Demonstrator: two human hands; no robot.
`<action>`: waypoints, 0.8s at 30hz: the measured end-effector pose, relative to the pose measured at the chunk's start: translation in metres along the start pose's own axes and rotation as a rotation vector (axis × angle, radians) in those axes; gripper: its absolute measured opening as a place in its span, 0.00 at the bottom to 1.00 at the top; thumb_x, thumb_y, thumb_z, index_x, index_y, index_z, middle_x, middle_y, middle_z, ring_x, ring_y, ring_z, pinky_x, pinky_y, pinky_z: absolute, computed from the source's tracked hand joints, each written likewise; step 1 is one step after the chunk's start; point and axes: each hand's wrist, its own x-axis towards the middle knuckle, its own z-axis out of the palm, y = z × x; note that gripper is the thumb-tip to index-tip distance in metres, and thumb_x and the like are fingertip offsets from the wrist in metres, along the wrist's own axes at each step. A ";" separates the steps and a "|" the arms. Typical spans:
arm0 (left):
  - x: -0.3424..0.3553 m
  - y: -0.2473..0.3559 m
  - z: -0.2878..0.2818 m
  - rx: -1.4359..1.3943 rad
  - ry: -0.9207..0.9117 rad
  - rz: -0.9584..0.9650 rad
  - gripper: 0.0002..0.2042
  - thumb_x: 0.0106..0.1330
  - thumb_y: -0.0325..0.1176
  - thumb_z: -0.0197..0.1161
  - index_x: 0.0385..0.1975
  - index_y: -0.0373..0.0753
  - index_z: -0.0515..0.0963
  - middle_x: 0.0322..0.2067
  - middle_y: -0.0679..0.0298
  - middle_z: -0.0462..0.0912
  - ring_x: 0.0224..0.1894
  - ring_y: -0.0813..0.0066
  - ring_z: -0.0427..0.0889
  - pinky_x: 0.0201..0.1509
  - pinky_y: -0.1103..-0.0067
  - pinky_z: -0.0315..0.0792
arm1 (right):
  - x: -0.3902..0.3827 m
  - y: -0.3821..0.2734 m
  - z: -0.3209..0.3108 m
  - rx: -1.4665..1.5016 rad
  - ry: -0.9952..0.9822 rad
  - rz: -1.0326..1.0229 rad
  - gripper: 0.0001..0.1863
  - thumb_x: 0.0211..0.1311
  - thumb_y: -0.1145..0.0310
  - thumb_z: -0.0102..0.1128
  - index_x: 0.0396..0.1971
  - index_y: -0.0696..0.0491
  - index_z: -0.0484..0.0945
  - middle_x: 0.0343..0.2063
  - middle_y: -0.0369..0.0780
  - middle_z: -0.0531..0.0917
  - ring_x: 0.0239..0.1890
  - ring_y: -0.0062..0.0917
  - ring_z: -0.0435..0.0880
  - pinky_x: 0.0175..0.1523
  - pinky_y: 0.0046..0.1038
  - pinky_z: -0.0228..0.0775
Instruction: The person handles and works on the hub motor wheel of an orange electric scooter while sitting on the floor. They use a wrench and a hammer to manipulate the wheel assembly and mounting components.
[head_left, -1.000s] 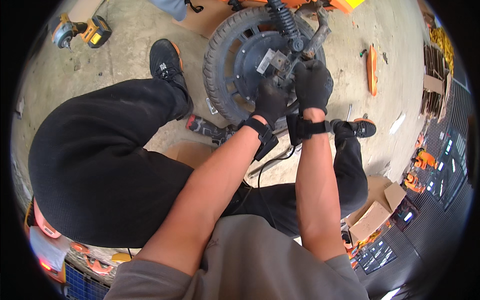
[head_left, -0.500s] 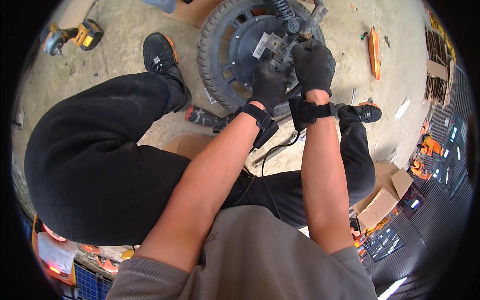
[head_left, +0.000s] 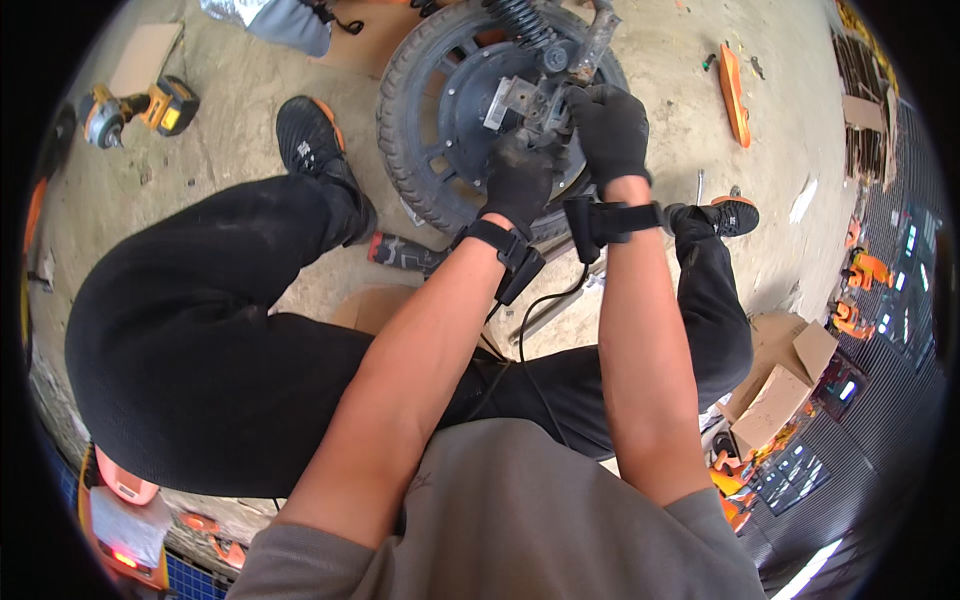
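In front of me lies a wheel with a black tyre point(head_left: 405, 150) and a dark round hub point(head_left: 465, 128). A metal bracket point(head_left: 522, 98) sits at its middle, beside a coil-spring shock absorber point(head_left: 522, 24) and a worn metal arm point(head_left: 597, 45). My left hand point(head_left: 520, 175), in a black glove, is closed at the lower side of the bracket. My gloved right hand point(head_left: 610, 130) is closed at the bracket's right side, close to the metal arm. What the fingers of either hand grip is hidden by the gloves.
A yellow-and-black cordless impact wrench point(head_left: 140, 110) lies at the far left. An orange strip-like piece point(head_left: 735, 95) rests on the floor to the right. Near my legs are a red-and-black tool point(head_left: 405, 252) and a metal bar point(head_left: 545, 312). Cardboard boxes point(head_left: 775, 400) stand at right.
The view has shifted slightly, so the wheel appears a little further left and higher. Both hands stay closed at the bracket with little visible movement.
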 end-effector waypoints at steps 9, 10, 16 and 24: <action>-0.007 0.016 0.009 0.018 0.001 -0.167 0.07 0.61 0.26 0.56 0.37 0.34 0.75 0.27 0.60 0.81 0.25 0.75 0.80 0.30 0.81 0.75 | -0.067 0.172 0.047 0.053 -0.034 0.080 0.14 0.63 0.59 0.50 0.28 0.54 0.78 0.19 0.39 0.78 0.22 0.25 0.76 0.27 0.28 0.67; -0.007 0.015 0.010 0.004 0.009 -0.155 0.06 0.61 0.25 0.56 0.37 0.34 0.75 0.26 0.60 0.81 0.24 0.74 0.80 0.29 0.80 0.75 | -0.083 0.183 0.059 -0.090 0.037 -0.025 0.14 0.64 0.59 0.51 0.29 0.54 0.78 0.18 0.36 0.78 0.18 0.19 0.75 0.23 0.24 0.66; -0.007 0.024 -0.005 0.214 -0.066 -0.188 0.07 0.64 0.28 0.54 0.36 0.33 0.76 0.29 0.58 0.82 0.27 0.73 0.81 0.32 0.79 0.76 | -0.109 0.136 0.066 0.919 0.042 0.717 0.08 0.60 0.66 0.56 0.26 0.55 0.78 0.18 0.34 0.77 0.17 0.19 0.73 0.21 0.22 0.65; -0.028 0.035 0.017 0.344 -0.244 -0.321 0.08 0.66 0.33 0.55 0.38 0.35 0.75 0.32 0.57 0.82 0.30 0.70 0.83 0.34 0.77 0.79 | -0.129 0.210 0.100 0.414 0.075 0.640 0.18 0.53 0.55 0.54 0.24 0.56 0.81 0.20 0.46 0.82 0.21 0.36 0.81 0.30 0.34 0.72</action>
